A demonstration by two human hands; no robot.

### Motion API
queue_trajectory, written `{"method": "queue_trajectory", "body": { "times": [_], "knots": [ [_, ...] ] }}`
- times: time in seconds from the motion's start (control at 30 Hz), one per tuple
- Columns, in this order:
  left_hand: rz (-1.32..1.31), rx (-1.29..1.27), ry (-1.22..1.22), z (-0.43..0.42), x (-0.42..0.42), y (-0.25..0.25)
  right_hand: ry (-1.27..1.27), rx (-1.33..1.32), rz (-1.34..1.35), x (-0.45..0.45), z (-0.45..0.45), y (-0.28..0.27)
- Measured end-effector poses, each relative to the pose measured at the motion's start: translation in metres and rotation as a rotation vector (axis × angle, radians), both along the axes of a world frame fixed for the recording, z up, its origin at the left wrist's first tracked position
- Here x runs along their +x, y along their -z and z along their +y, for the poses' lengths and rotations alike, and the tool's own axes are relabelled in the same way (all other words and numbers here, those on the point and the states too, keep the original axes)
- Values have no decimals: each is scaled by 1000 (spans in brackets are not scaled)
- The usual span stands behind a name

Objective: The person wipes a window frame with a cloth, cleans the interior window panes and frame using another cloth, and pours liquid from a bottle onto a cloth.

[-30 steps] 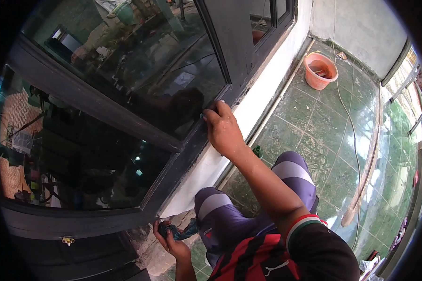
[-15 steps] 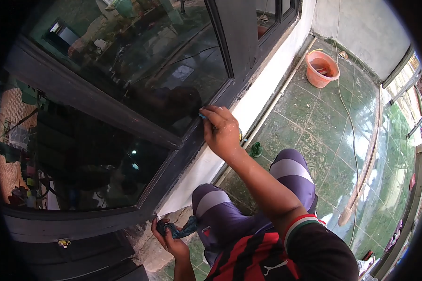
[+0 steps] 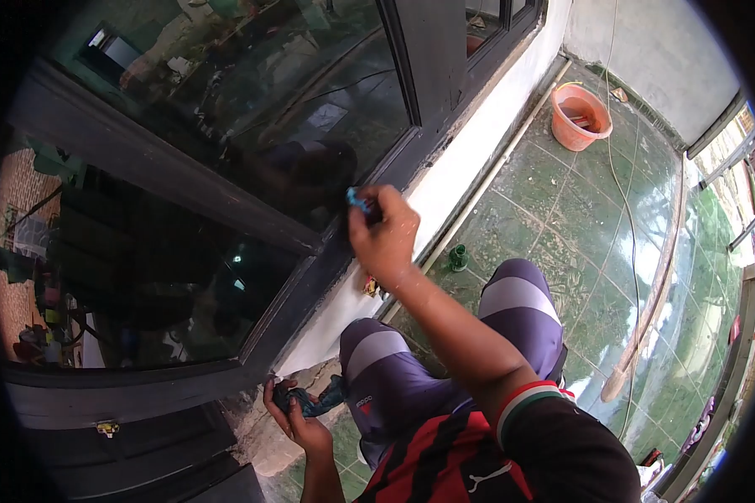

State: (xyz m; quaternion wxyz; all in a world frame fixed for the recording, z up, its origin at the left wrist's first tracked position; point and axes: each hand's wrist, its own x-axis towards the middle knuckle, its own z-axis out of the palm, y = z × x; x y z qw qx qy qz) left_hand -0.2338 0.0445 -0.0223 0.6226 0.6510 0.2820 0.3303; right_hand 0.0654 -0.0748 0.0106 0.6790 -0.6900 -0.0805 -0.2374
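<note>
My right hand (image 3: pixel 387 235) is closed in a pinch on a small light-blue wad (image 3: pixel 360 200), perhaps cloth, against the lower rail of the dark window frame (image 3: pixel 331 260). Dark glass (image 3: pixel 252 126) fills the frame just beyond my fingertips. Lower down, near the frame's bottom corner, my left hand (image 3: pixel 304 429) is wrapped round a crumpled dark teal cloth (image 3: pixel 310 402). One end of that cloth hangs toward my knee.
A green glass bottle or jar (image 3: pixel 458 257) stands on the green tiled floor (image 3: pixel 520 222) beside my knee. Farther off sits an orange bucket (image 3: pixel 577 126) with something inside. A pale pipe (image 3: pixel 493 184) runs along the wall base, and a cable (image 3: pixel 625 201) crosses the floor.
My right hand has shifted slightly left and turned, showing more of the blue wad, still at the frame. My left hand stays nearly where it was, holding the cloth.
</note>
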Motion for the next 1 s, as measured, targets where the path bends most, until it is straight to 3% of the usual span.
{"method": "queue_trajectory", "body": {
  "times": [0.17,0.23,0.27,0.37,0.4,0.5,0.53,0.7,0.8,1.0],
  "knots": [
    [6,-29,23,-1,5,2,-266,-64,-206,-12,-3,12],
    [3,4,18,-4,8,-2,-73,-53,-105,3,-11,6],
    [2,21,13,-5,7,-5,-81,14,83,8,-13,1],
    [-34,-21,5,-4,6,-4,-96,-131,-200,-10,2,10],
    [-31,-17,20,-3,7,-3,-214,-95,-265,-16,1,5],
    [-15,3,38,-1,7,-1,-161,-165,-367,5,-11,11],
    [-9,16,23,-1,6,-2,-181,-146,-241,2,-10,9],
    [1,-15,12,-5,8,-3,-243,-314,-584,0,-9,10],
    [5,18,40,-3,4,-2,-127,-397,-570,21,-22,15],
    [11,7,51,-3,4,4,-194,-364,-603,17,-18,12]
  ]
}}
